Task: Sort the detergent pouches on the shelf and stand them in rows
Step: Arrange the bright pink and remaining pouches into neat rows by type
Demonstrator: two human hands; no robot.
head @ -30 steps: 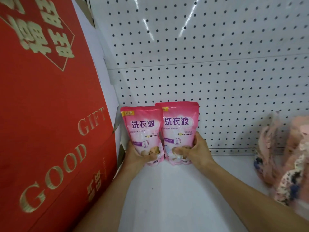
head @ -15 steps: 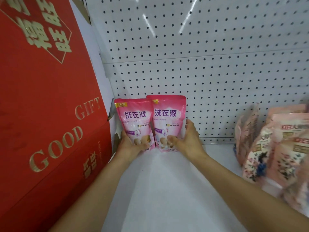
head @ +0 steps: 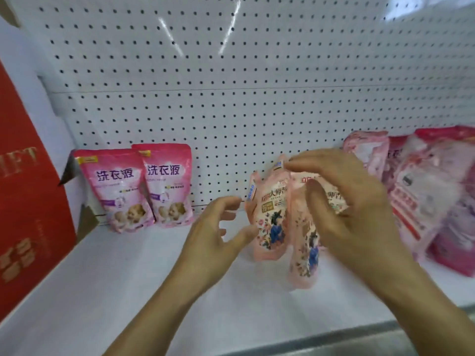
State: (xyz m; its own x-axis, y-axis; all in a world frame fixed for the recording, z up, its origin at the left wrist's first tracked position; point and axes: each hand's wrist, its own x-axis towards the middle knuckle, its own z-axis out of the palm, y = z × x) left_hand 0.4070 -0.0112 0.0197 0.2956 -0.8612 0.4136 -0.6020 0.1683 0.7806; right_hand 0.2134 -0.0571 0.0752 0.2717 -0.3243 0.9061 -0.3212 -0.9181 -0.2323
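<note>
Two bright pink detergent pouches stand upright at the back left of the white shelf (head: 128, 291), against the pegboard back panel (head: 257, 111). The left pink pouch (head: 115, 188) and the right pink pouch (head: 168, 186) sit side by side, edges touching or slightly overlapping, labels facing out. Both have purple Chinese lettering and a baby picture near the bottom. A red gift box (head: 28, 214) with gold lettering stands at the far left, just beside the left pink pouch.

Mid-shelf, two peach floral pouches are upright. The left floral pouch (head: 270, 217) stands further back. The right floral pouch (head: 304, 247) is nearer the camera and blurred; the two touch along their sides.

Right hand (head: 352, 201) is up over the tops of the floral pouches, fingers curled, fingertips (head: 295, 164) at the top edge. The thumb lies in front of the right floral pouch. Motion blur, so I cannot tell if it actually grips anything.

Left hand (head: 213, 235) sits just left of the left floral pouch. Fingers are spread and relaxed, holding nothing, thumb tip at or very near the pouch's left side.

A loose leaning pile of pink pouches (head: 424, 196) fills the right end of the shelf, tilted against each other, blurry.
</note>
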